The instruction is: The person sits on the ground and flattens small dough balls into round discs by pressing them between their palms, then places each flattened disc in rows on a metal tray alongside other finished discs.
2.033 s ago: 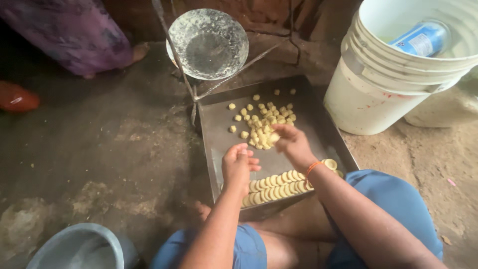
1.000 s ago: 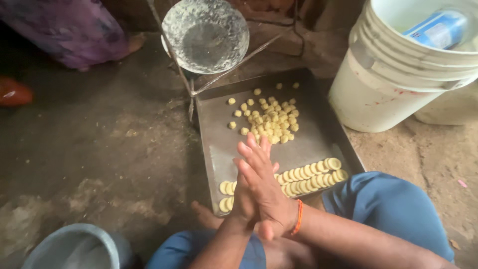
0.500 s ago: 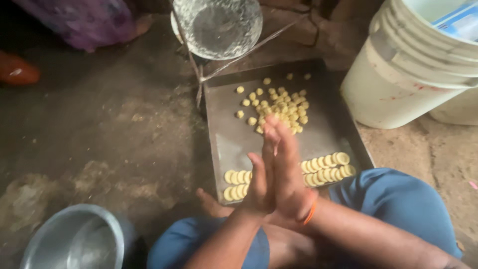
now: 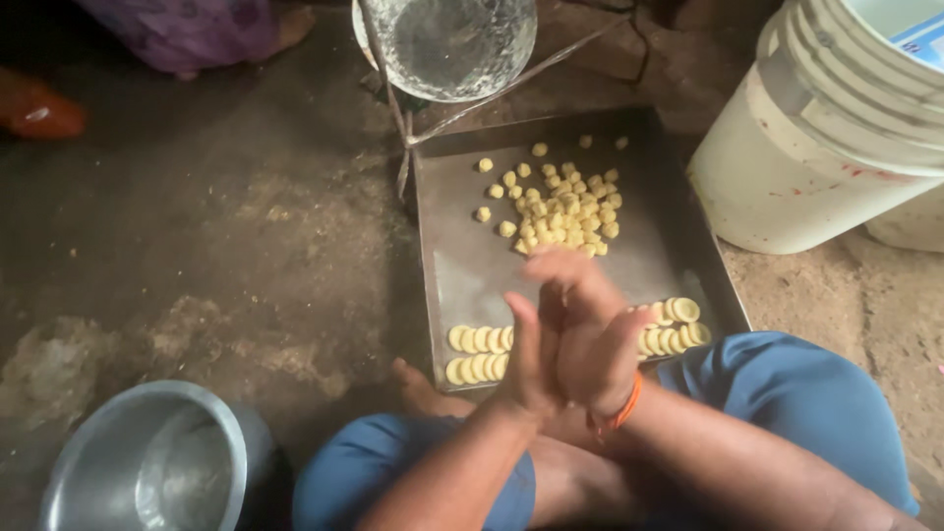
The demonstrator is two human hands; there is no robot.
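My left hand (image 4: 524, 362) and my right hand (image 4: 593, 329) are pressed palm to palm above the near end of a dark metal tray (image 4: 462, 265). Whatever lies between the palms is hidden. An orange band circles my right wrist. On the far half of the tray sits a loose pile of small yellow dough balls (image 4: 560, 211). Along the near edge runs a row of flattened yellow discs (image 4: 479, 339), partly covered by my hands, and it continues on the right (image 4: 674, 329). My knees in blue cloth frame the tray's near edge.
A stack of white buckets (image 4: 816, 147) stands right of the tray. A shiny round dish (image 4: 447, 44) rests on a wire stand behind it. A steel bowl (image 4: 147, 462) sits at the lower left on the dirt floor. Another person's purple garment (image 4: 187, 29) shows at the top left.
Two seconds ago both hands were down among the pieces on the tray. They have since lifted, come together palm to palm, and shifted slightly against each other.
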